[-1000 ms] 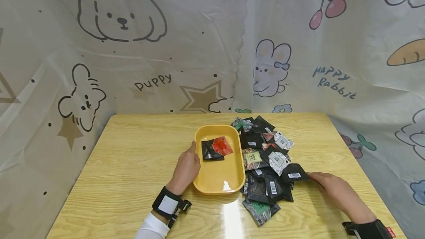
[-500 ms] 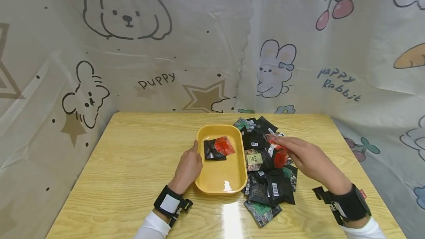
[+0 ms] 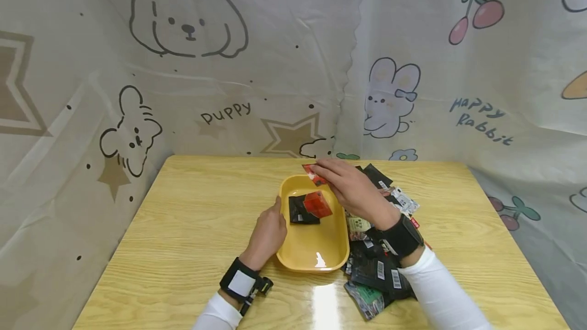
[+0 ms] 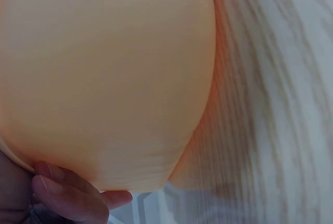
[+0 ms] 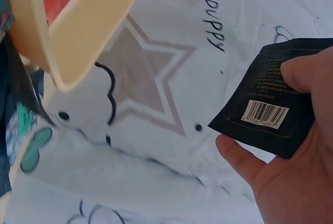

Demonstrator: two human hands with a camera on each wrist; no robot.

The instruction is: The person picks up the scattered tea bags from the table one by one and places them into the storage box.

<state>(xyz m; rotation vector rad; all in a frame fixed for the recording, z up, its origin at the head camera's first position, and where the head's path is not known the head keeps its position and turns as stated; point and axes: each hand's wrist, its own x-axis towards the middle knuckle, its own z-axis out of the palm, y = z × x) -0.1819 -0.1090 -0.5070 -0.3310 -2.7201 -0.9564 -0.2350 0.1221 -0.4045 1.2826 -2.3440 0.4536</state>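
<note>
My left hand (image 3: pixel 268 233) grips the left rim of a yellow plastic tray (image 3: pixel 298 264); its fingers (image 4: pixel 73 198) lie against the tray's outer wall in the left wrist view. Above the tray's far right end, my right hand (image 3: pixel 350 187) pinches a small flat sachet between thumb and fingers. One face of this sachet (image 3: pixel 314 174) is red; its back (image 5: pixel 255 99), seen in the right wrist view, is black with a white barcode. Inside the tray lie a black sachet (image 3: pixel 297 213) and a red sachet (image 3: pixel 318 204) overlapping it.
A loose pile of sachets (image 3: pixel 380 271), mostly black with some green and white ones, spreads along the tray's right side, partly hidden by my right arm. The wooden table (image 3: pixel 197 208) ends at a printed cloth backdrop (image 3: pixel 275 65).
My right hand has moved from the right of the pile, across it and left over the tray, now carrying a red-faced sachet. My left hand keeps its hold on the tray.
</note>
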